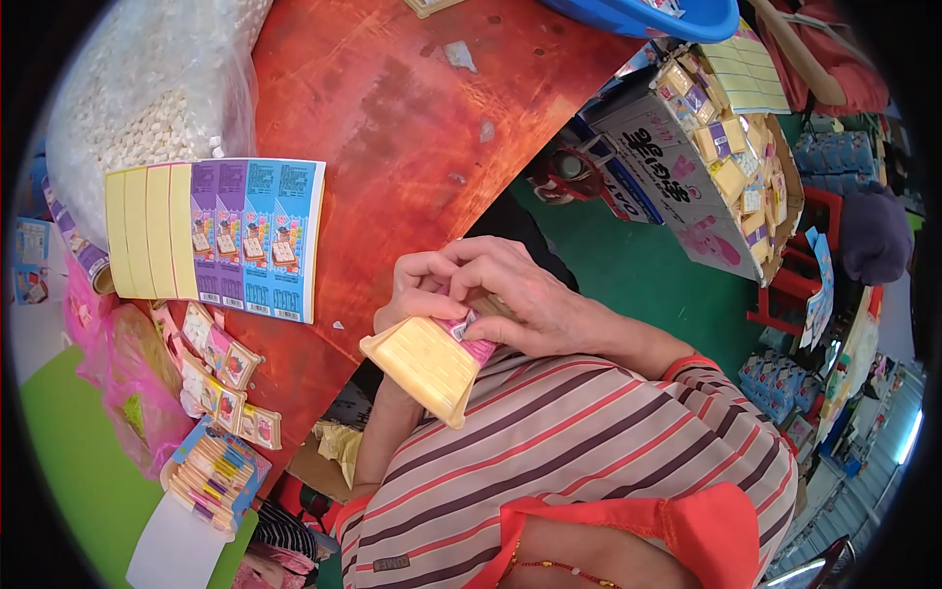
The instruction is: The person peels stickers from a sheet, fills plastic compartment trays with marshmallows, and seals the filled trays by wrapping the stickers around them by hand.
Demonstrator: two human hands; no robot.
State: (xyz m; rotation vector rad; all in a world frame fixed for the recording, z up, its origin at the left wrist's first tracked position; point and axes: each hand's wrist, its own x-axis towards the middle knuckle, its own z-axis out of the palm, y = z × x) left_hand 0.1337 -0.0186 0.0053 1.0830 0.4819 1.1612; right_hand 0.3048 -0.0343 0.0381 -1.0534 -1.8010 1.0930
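Red table (392, 128) with sticker sheet (218, 236).

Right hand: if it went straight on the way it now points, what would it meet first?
The right hand would likely meet the left hand first, close beyond its fingers; depth is unclear.

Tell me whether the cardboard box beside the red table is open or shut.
Open: the cardboard box has no lid over the small cream packs, which show heaped at its mouth.

From the person's head I have one wide view, facing forward and down, with the hands (522, 300) quite near and red surface (392, 128) beyond.
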